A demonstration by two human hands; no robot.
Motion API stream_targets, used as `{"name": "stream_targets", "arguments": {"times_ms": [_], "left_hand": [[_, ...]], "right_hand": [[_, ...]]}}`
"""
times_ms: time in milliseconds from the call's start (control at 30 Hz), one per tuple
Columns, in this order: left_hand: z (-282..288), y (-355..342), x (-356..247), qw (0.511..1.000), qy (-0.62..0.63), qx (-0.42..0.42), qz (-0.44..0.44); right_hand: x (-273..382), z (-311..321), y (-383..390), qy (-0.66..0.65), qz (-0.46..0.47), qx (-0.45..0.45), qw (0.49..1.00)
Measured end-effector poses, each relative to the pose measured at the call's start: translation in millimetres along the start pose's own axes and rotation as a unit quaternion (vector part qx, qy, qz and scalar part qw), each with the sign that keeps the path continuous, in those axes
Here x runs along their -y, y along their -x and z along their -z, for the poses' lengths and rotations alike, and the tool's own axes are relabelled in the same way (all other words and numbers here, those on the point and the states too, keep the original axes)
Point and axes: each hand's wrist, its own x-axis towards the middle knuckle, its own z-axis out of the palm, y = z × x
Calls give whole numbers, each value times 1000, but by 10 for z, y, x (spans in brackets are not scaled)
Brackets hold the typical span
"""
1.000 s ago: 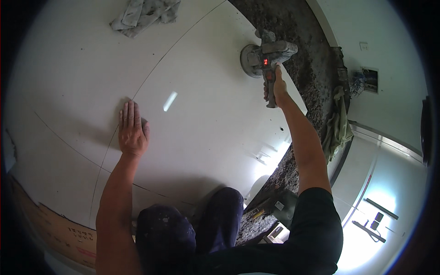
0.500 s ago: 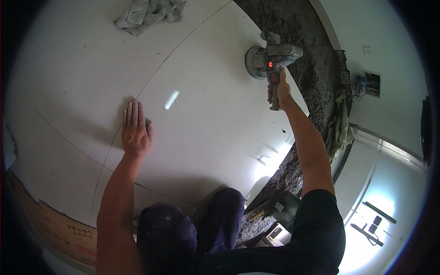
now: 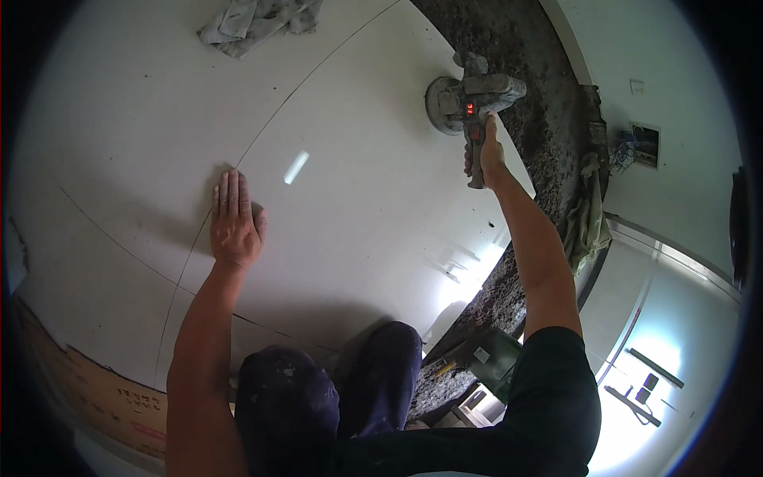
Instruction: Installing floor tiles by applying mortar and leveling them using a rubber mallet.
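My left hand (image 3: 236, 224) lies flat on the pale tiles, its fingertips across the thin dark joint between two of them. Dust greys its fingers. On the right, my right hand (image 3: 493, 155) wraps round the grip of a dusty grey tile vibrator (image 3: 493, 89) with a small red lit display. The round suction pad (image 3: 442, 106) of this tool rests on the large tile (image 3: 358, 199), close to its far right edge. The fingers are partly hidden behind the grip.
A crumpled grey cloth (image 3: 258, 22) lies on the tiles at the far left. Rough dark mortar (image 3: 528, 48) borders the tile on the right, below a white wall. A green bucket (image 3: 494, 362) stands beside my right arm; brown cardboard (image 3: 95, 389) lies at lower left. My knees rest nearby.
Both hands keep their places, the left flat on the tile and the right round the tile vibrator. The red display looks different, and the view has shifted very slightly.
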Motion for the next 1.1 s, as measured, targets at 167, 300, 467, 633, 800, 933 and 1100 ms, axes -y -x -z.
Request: {"name": "stream_targets", "arguments": {"times_ms": [167, 300, 467, 633, 800, 933, 1100], "left_hand": [[17, -15, -57, 1000, 10, -6, -8], [94, 139, 73, 1000, 3, 5, 9], [-188, -131, -142, 997, 62, 1, 55], [47, 67, 21, 999, -25, -16, 12], [31, 148, 9, 998, -64, 7, 13], [27, 106, 5, 998, -60, 8, 12], [37, 91, 35, 998, -58, 7, 5]], "right_hand": [[-25, 61, -16, 1, 12, -10, 1000], [-141, -188, -135, -1, -18, 0, 1000], [-218, 548, -488, 33, 19, 90, 995], [-10, 3, -75, -26, -39, 22, 999], [-15, -78, -16, -14, -33, 31, 999], [9, -24, -24, -19, -26, 33, 999], [32, -77, 21, -22, -42, 27, 999]]}}
